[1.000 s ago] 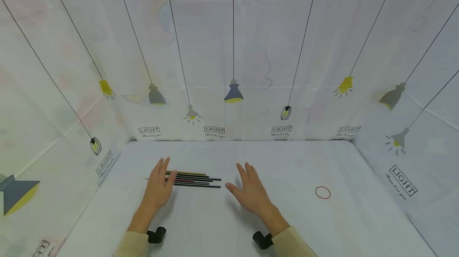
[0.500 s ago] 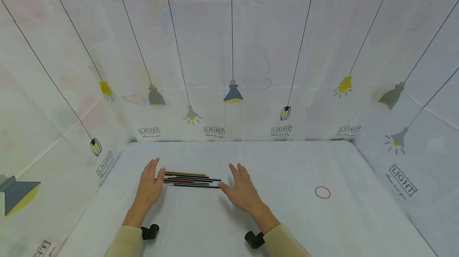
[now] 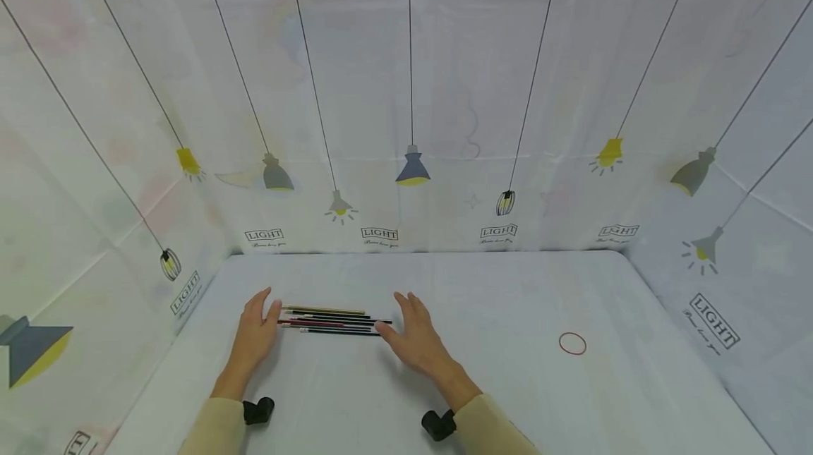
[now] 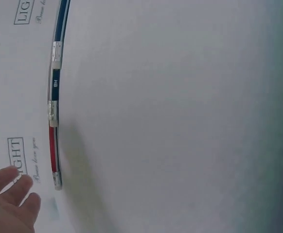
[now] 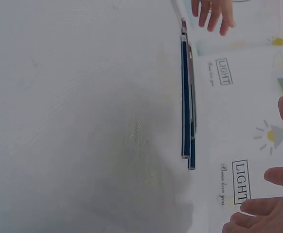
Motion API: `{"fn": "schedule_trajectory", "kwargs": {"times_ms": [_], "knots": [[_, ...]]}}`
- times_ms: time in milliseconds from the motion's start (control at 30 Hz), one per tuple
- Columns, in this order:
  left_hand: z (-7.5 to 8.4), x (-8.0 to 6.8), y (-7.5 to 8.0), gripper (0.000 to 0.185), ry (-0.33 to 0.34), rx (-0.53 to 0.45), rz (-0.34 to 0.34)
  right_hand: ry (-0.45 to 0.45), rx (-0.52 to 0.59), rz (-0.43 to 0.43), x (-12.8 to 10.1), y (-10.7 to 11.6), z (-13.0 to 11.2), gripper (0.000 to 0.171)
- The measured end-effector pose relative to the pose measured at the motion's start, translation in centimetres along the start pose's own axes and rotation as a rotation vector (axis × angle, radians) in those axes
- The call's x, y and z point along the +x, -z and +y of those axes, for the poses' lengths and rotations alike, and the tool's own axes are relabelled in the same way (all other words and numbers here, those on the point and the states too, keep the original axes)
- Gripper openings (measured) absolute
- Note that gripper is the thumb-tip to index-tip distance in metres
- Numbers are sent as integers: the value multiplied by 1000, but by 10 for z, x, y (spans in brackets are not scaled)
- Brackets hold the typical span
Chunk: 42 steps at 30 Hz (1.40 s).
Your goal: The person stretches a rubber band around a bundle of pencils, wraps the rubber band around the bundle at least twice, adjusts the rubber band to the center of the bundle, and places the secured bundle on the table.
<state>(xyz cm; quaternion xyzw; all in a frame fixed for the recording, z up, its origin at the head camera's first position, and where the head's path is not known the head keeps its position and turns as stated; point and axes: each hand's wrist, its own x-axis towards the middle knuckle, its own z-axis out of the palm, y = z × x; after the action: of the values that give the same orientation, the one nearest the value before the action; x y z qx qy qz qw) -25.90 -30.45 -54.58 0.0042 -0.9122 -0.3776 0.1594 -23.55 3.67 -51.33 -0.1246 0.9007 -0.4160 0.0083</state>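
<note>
Lying left-to-right on the table (image 3: 483, 370), the pencils (image 3: 333, 321) sit between both open hands: left hand (image 3: 254, 334) and right hand (image 3: 411, 335) flank the ends.

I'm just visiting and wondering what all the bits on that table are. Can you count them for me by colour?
Yellowish pencil: 1
Red pencil: 1
Dark pencils: 3, as far as the tight bunch lets me tell
Red rubber band: 1
Total: 6 things, 5 of them pencils lying between the two hands.
</note>
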Motion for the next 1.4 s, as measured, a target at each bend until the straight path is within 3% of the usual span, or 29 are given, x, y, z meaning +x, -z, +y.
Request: {"fn": "schedule_trajectory", "kwargs": {"times_ms": [300, 500, 767, 1400], "knots": [[-12, 11, 7, 67, 142, -42, -149, 0, 45, -11, 7, -11, -2, 77], [-11, 13, 7, 69, 190, -82, -177, 14, 105, 0, 12, -20, -2, 74], [-11, 17, 3, 66, 177, -169, -162, 5, 180, -38, 14, -32, 3, 73], [6, 12, -15, 64, 187, -223, -191, 34, 228, -29, 24, -57, 0, 70]]}}
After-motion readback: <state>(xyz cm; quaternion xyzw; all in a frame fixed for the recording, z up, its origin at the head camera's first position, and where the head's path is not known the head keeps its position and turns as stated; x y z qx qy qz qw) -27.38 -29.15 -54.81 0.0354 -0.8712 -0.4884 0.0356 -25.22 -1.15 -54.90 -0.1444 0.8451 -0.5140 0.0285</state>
